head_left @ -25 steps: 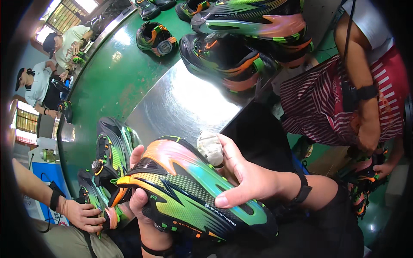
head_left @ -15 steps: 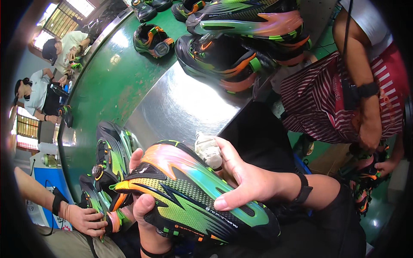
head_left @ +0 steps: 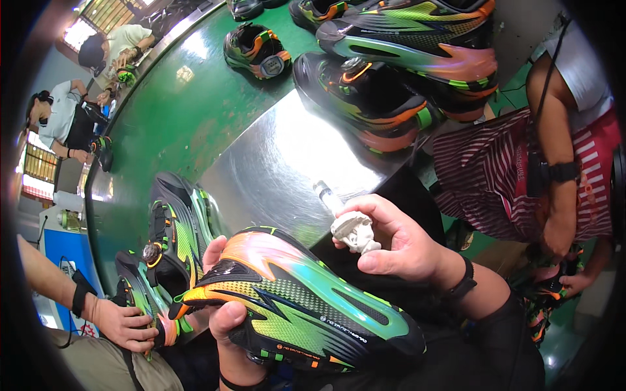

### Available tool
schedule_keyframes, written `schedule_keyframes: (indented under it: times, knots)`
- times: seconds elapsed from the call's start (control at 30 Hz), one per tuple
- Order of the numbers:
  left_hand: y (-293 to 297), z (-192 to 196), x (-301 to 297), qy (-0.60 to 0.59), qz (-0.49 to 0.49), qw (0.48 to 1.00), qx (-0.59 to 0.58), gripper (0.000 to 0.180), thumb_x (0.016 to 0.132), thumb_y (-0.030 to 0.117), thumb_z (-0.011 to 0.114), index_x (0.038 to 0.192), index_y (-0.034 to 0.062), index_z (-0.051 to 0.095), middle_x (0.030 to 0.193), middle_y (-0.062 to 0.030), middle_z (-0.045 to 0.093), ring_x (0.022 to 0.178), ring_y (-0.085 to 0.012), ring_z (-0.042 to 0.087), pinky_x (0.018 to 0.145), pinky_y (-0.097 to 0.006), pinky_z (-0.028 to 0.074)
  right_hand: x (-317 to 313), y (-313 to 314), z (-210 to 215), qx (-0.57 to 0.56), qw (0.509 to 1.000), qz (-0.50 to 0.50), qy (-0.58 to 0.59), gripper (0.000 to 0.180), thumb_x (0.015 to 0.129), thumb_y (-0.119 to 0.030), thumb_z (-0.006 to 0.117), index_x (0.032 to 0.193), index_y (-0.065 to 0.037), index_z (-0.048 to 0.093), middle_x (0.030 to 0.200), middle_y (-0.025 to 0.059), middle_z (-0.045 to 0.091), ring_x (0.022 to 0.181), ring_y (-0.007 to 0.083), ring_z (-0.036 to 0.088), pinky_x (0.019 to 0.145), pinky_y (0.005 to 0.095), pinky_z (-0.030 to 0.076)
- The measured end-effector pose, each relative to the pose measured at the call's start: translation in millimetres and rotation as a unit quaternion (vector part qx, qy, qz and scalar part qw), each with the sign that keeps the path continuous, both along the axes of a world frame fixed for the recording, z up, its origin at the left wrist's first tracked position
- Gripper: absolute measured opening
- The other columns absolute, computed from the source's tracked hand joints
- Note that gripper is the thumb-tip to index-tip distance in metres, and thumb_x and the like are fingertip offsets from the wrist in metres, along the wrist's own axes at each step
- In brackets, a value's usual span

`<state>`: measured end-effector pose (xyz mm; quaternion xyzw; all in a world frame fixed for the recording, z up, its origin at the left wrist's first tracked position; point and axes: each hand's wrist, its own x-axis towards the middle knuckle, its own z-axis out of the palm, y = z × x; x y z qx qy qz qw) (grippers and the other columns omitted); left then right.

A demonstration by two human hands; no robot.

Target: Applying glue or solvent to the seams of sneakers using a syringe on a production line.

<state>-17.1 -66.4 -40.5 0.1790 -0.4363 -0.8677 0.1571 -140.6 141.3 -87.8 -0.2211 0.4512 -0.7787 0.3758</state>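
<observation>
My left hand (head_left: pixel 229 320) grips a green, orange and black sneaker (head_left: pixel 306 300) by its heel end, thumb on the near side and fingers behind. The sneaker lies tilted on its side, its iridescent pink-green sole edge turned up and its toe at lower right. Just above the shoe, apart from it, my right hand (head_left: pixel 407 244) pinches a small tool (head_left: pixel 354 231) between thumb and fingers. Lumpy white wrapping covers the tool's body, and a narrow, shiny cylindrical end points up and left; its exact kind is unclear.
A metal plate (head_left: pixel 267 173) lies on the green table (head_left: pixel 163 124). Stacked sneakers (head_left: pixel 404 58) stand at the far right, with a single sneaker (head_left: pixel 255 55) beside them. At left, a co-worker's hand (head_left: pixel 124 322) touches another sneaker (head_left: pixel 173 241). Another person's arm (head_left: pixel 557 156) is at right.
My right hand has come off the sneaker's side, moving right with the white-wrapped tool, whose narrow end now shows. The sneaker stays in my left hand. The whole view has shifted slightly.
</observation>
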Motion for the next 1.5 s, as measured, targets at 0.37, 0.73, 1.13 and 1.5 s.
schedule_keyframes:
  times: [0.37,0.73,1.13,1.5]
  knots:
    - [-17.9,-11.8,-9.5,0.002,0.0,1.0,-0.018,0.09,0.062,0.015,0.069,0.143,0.0175,0.033,0.126,-0.0251,0.05,0.113,-0.0424,0.056,0.091,-0.064,0.05,-39.6,-0.2,-14.8,0.078,0.985,-0.075,0.135,0.062,0.081,-0.01,0.076,0.136,-0.008,0.05,0.106,0.003,0.062,0.087,0.0073,0.055,0.078,0.023,0.045]
    - [-3.5,-3.8,-18.6,0.002,0.031,0.999,-0.029,0.094,0.06,0.014,0.07,0.145,0.018,0.031,0.13,-0.0207,0.048,0.116,-0.0398,0.054,0.094,-0.064,0.048,-28.2,41.4,15.3,-0.038,0.999,0.002,0.015,0.067,0.071,-0.028,0.085,0.121,0.005,0.055,0.102,0.0098,0.066,0.091,0.0149,0.062,0.083,0.0283,0.047]
    - [2.4,7.0,-21.1,-0.007,0.032,0.998,-0.046,0.097,0.059,0.015,0.071,0.146,0.016,0.027,0.123,-0.0213,0.05,0.108,-0.0381,0.058,0.088,-0.06,0.052,-19.0,19.4,43.5,-0.194,0.976,0.054,0.083,0.067,0.081,-0.053,0.072,0.11,0.007,0.063,0.092,0.0183,0.07,0.076,0.0249,0.064,0.067,0.0342,0.043]
    - [-8.1,-1.0,-15.8,0.005,0.024,0.997,-0.075,0.098,0.059,0.013,0.071,0.146,0.0152,0.026,0.122,-0.0247,0.051,0.107,-0.0405,0.058,0.089,-0.06,0.052,-22.5,15.0,47.8,-0.153,0.981,0.058,0.105,0.068,0.08,-0.051,0.074,0.112,0.007,0.063,0.095,0.017,0.07,0.073,0.023,0.058,0.066,0.0335,0.041]
